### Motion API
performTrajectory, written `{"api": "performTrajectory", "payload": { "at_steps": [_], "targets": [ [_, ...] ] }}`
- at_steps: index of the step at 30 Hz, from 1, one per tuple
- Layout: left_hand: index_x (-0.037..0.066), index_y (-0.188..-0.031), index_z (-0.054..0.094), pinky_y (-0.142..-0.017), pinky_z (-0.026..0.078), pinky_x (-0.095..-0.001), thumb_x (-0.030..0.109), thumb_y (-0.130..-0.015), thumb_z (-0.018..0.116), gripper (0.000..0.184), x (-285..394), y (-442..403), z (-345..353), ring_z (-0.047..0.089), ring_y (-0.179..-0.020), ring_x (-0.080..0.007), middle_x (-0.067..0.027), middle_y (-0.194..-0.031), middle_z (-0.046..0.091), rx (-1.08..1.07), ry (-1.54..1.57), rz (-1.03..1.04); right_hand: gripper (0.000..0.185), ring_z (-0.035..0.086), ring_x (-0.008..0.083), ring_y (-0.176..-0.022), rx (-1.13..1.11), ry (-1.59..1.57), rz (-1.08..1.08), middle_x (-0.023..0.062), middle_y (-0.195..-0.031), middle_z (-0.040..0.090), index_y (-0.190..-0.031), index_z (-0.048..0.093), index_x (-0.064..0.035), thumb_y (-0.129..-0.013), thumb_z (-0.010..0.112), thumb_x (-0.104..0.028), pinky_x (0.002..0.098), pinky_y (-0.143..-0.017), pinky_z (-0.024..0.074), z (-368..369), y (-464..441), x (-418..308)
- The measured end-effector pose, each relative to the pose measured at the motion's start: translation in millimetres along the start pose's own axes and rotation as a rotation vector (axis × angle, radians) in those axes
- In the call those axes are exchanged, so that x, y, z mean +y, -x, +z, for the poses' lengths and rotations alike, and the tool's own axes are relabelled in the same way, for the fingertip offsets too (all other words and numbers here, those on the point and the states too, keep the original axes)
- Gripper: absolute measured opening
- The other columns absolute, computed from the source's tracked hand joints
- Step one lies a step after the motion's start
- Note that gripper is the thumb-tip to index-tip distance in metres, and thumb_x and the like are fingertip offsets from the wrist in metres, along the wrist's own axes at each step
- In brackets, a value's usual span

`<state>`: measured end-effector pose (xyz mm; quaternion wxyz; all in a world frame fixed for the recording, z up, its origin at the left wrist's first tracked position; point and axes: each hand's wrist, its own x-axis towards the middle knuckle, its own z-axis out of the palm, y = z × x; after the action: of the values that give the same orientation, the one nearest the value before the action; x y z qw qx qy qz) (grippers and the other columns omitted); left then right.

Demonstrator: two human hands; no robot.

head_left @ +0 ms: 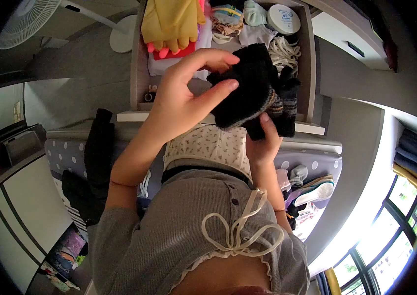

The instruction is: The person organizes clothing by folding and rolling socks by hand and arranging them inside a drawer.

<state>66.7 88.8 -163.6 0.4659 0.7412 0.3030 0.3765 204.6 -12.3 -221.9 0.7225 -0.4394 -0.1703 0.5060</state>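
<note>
Black knit gloves (248, 83) with grey and tan stripes are bunched up over the front of an open drawer (308, 73). My right hand (266, 142) grips them from below, thumb on top and the other fingers hidden beneath the fabric. At their left edge, my left hand (189, 93) has its thumb and forefinger curled onto the black knit, with some of the fabric between them. Just behind the gloves lies a bundle of white cord (284, 53). Yellow rubber gloves (171, 22) rest in the drawer's left part.
The drawer also holds a round white tub (283, 19), folded cloths (226, 22) and a pale rolled cloth (255, 13). Below it, a dotted grey surface (66, 150) carries black clothing (98, 147) and insoles (314, 193). A white fan (24, 22) stands at left.
</note>
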Motion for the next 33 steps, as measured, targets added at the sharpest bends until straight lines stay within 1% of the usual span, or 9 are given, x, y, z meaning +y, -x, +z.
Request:
{"api": "performTrajectory", "payload": {
  "at_steps": [3,5,10,14,18,22,26,29,33],
  "targets": [
    [-0.001,-0.113,0.042,-0.085,0.035,-0.0248,0.001,-0.069,0.062,0.049,10.4,0.8,4.7,0.049,-0.094,-0.0128,-0.0066,-0.101,0.053,-0.031,0.046,-0.032,0.032,0.050,0.0219,-0.096,-0.003,0.147,-0.035,0.0105,-0.102,0.053,-0.106,0.047,-0.0001,-0.074,0.051,-0.004,0.0330,-0.087,0.0381,-5.5,0.5,3.5],
    [-0.001,-0.112,0.043,-0.081,0.038,-0.0232,0.003,-0.070,0.062,0.047,15.2,1.1,5.9,0.051,-0.089,-0.0112,-0.0057,-0.099,0.053,-0.091,0.055,-0.137,0.033,0.050,0.0219,-0.097,0.014,-0.216,0.129,0.0104,-0.102,0.053,-0.106,0.047,-0.0004,-0.074,0.050,-0.005,0.0334,-0.088,0.0379,-2.6,0.0,0.5],
    [-0.002,-0.102,0.050,-0.072,0.042,-0.0212,0.004,-0.072,0.061,0.032,11.5,2.9,-6.5,0.052,-0.081,-0.0075,-0.0040,-0.091,0.056,-0.254,0.003,-0.374,0.032,0.051,0.0219,-0.096,0.049,-0.205,0.111,0.0099,-0.102,0.053,-0.105,0.048,-0.0005,-0.074,0.051,-0.006,0.0333,-0.086,0.0393,2.7,1.8,-2.0],
    [-0.004,-0.092,0.052,-0.057,0.040,-0.0187,0.015,-0.078,0.058,0.024,-2.0,10.7,12.4,0.050,-0.067,-0.0059,-0.0033,-0.074,0.055,0.121,0.319,-0.310,0.032,0.051,0.0212,-0.095,0.024,-0.140,0.099,0.0096,-0.102,0.053,-0.105,0.048,-0.0005,-0.073,0.051,-0.003,0.0336,-0.085,0.0410,5.5,3.9,-2.4],
    [-0.002,-0.092,0.047,-0.058,0.041,-0.0228,0.019,-0.076,0.059,0.029,3.4,13.1,21.0,0.052,-0.068,-0.0119,-0.0070,-0.078,0.053,0.211,0.250,-0.280,0.030,0.051,0.0184,-0.093,0.027,0.086,0.023,0.0084,-0.101,0.053,-0.105,0.048,0.0002,-0.075,0.049,0.001,0.0313,-0.083,0.0417,4.9,5.3,2.2],
    [-0.001,-0.101,0.044,-0.075,0.040,-0.0306,0.017,-0.060,0.071,0.054,11.4,15.0,22.8,0.051,-0.084,-0.0245,-0.0141,-0.092,0.050,0.110,-0.328,0.078,0.033,0.051,0.0180,-0.093,-0.029,0.176,-0.028,0.0083,-0.104,0.051,-0.109,0.045,-0.0010,-0.076,0.049,-0.001,0.0292,-0.083,0.0416,2.0,2.8,5.7],
    [-0.002,-0.095,0.046,-0.075,0.040,-0.0307,0.012,-0.060,0.070,0.045,-2.7,18.7,22.7,0.051,-0.083,-0.0248,-0.0141,-0.091,0.051,0.141,-0.322,0.129,0.037,0.048,0.0211,-0.100,-0.010,0.017,0.029,0.0102,-0.106,0.050,-0.112,0.042,-0.0018,-0.077,0.050,-0.007,0.0354,-0.088,0.0388,-1.8,8.5,9.1],
    [-0.002,-0.092,0.047,-0.077,0.039,-0.0308,0.010,-0.060,0.068,0.041,-13.1,12.9,10.4,0.051,-0.085,-0.0240,-0.0139,-0.092,0.051,0.115,-0.255,0.212,0.049,0.046,0.0167,-0.096,-0.102,-0.045,0.034,0.0079,-0.104,0.050,-0.113,0.040,0.0006,-0.072,0.062,-0.017,0.0298,-0.086,0.0341,-3.8,7.9,8.0],
    [0.000,-0.087,0.050,-0.084,0.033,-0.0321,0.013,-0.060,0.069,0.035,-18.2,6.9,8.8,0.041,-0.099,-0.0248,-0.0114,-0.102,0.045,0.095,-0.088,0.117,0.056,0.046,0.0189,-0.098,-0.138,-0.034,0.066,0.0093,-0.107,0.048,-0.116,0.035,0.0003,-0.070,0.063,-0.018,0.0317,-0.088,0.0336,-11.0,7.6,12.3]
  ]
}}
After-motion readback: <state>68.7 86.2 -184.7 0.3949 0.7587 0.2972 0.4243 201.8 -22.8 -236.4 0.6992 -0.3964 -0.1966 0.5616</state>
